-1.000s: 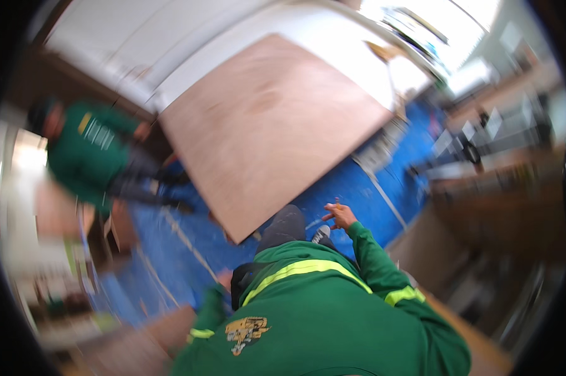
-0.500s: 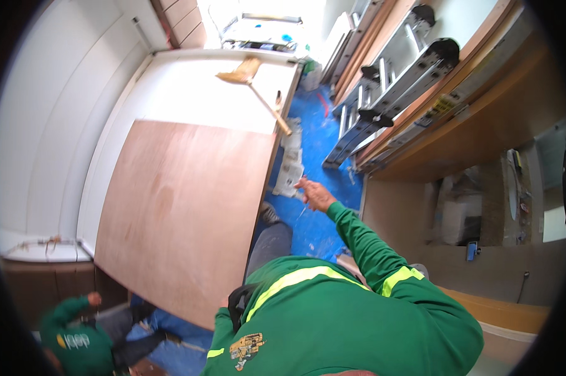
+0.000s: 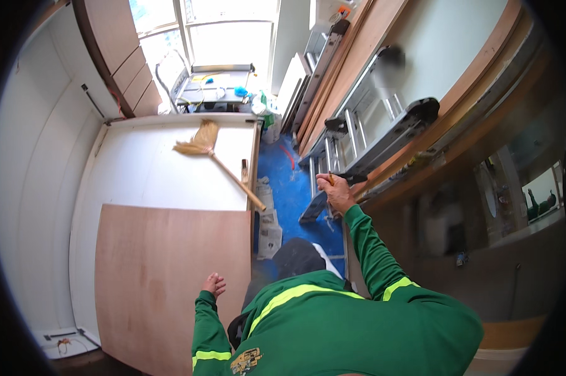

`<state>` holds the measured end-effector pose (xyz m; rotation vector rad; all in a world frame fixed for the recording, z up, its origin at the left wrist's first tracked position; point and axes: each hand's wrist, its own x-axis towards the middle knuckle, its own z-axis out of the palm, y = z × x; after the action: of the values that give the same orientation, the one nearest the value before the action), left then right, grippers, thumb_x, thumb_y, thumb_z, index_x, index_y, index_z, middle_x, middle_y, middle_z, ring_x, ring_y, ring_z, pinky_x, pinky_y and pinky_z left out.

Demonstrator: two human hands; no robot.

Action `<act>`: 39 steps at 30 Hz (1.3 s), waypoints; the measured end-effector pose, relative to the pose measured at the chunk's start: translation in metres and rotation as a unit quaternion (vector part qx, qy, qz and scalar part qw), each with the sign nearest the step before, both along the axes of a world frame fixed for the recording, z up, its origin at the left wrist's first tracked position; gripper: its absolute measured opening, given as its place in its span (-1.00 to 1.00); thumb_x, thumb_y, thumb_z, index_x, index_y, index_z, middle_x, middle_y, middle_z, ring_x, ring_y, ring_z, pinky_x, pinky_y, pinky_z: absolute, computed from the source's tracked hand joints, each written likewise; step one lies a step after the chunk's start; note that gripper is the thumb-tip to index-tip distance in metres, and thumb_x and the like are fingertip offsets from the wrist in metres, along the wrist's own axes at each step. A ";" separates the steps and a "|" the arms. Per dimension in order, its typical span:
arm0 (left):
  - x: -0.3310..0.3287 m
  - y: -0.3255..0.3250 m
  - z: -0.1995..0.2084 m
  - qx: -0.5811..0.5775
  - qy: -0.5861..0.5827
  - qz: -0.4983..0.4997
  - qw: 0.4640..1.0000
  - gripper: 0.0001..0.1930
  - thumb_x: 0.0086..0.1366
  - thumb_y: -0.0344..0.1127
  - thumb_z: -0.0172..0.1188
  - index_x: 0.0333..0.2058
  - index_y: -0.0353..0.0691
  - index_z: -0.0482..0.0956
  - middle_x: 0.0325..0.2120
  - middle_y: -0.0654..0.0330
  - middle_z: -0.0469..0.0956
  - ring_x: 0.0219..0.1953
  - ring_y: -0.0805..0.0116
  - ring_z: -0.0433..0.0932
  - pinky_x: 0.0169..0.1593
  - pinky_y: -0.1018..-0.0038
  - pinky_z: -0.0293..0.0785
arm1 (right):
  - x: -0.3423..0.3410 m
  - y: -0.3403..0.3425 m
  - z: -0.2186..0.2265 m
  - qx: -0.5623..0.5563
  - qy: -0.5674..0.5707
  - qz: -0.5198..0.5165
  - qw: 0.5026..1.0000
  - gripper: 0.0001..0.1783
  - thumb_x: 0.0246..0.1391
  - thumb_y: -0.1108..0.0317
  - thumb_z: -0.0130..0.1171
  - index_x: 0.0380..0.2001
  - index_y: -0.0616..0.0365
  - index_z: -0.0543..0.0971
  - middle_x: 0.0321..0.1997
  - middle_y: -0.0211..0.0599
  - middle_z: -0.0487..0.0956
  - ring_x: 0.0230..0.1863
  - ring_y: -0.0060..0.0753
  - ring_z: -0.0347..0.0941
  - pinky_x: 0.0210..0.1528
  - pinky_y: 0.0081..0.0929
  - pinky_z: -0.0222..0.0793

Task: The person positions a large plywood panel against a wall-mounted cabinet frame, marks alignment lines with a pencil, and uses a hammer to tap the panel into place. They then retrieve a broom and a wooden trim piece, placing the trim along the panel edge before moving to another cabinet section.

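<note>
My right hand (image 3: 337, 193) is closed on a pencil (image 3: 331, 180), a short, thin, yellow-brown stick with one end poking out of the fingers. It is held up in front of a folded aluminium stepladder (image 3: 358, 141). Over the right edge of a brown plywood sheet (image 3: 170, 276) hangs my left hand (image 3: 214, 285), its fingers loosely bent and nothing visible in them. The sheet lies on a larger white panel (image 3: 139, 169). Farther up that panel rests a straw hand broom (image 3: 204, 139) with a wooden handle, beside a small brush-like tool (image 3: 245, 168).
Blue sheeting (image 3: 277, 163) covers the narrow floor strip, with newspaper (image 3: 269, 232) along the panel. Long boards (image 3: 314, 94) lean at right, by the ladder. A table saw (image 3: 223, 84) stands near the window. Dark cabinetry with an opening (image 3: 446, 219) flanks my right side.
My view has shifted forward and to the right. My left hand has come into sight over the plywood. My right hand is now raised near the ladder. The other person has left view.
</note>
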<state>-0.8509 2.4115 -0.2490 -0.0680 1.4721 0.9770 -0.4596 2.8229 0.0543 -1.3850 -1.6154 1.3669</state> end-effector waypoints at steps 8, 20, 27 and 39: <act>0.019 0.228 -0.079 -0.007 -0.064 -0.026 0.998 -0.22 0.39 0.14 0.18 0.44 0.07 0.04 0.32 0.01 0.22 0.20 -0.19 0.39 0.16 -0.11 0.43 | -0.008 0.253 0.157 0.218 0.014 -0.128 0.967 -0.57 0.32 0.11 0.21 0.06 0.23 0.57 -0.25 -0.45 0.65 -0.25 -0.66 0.56 -0.55 -0.66 0.37; 0.056 0.523 -0.185 -0.166 -0.194 0.238 0.937 -0.02 0.23 0.47 0.01 0.49 0.20 -0.08 0.51 0.03 -0.16 0.44 -0.38 -0.06 0.22 -0.58 0.05 | 0.033 0.777 0.219 0.294 -0.295 -0.390 0.821 -0.39 0.12 -0.13 0.32 -0.21 0.34 0.60 -0.22 -0.07 0.65 -0.24 -0.19 0.62 -0.32 -0.28 0.55; -0.002 0.630 -0.197 -0.048 -0.192 0.165 0.966 -0.05 0.24 0.44 0.10 0.41 -0.04 0.09 0.39 0.06 0.10 0.41 -0.17 0.09 0.37 -0.19 0.03 | -0.029 0.858 0.240 0.338 -0.479 -0.320 0.745 -0.30 0.07 -0.15 0.32 -0.21 0.46 0.66 -0.10 0.30 0.64 0.00 0.18 0.62 -0.02 -0.08 0.58; -0.027 0.622 -0.015 0.081 0.007 0.024 0.996 -0.08 0.33 0.22 0.24 0.49 0.09 -0.02 0.32 0.15 0.32 0.26 0.13 0.37 0.20 0.09 0.36 | -0.011 0.792 0.218 0.374 -0.189 -0.356 0.835 -0.47 0.09 0.05 0.43 -0.13 0.31 0.56 -0.19 -0.09 0.67 -0.36 -0.34 0.66 -0.47 -0.46 0.59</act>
<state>-0.8776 3.0336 -0.2636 0.0227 1.4042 1.1347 -0.4706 3.6149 0.2719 -1.5307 -1.3753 -0.0083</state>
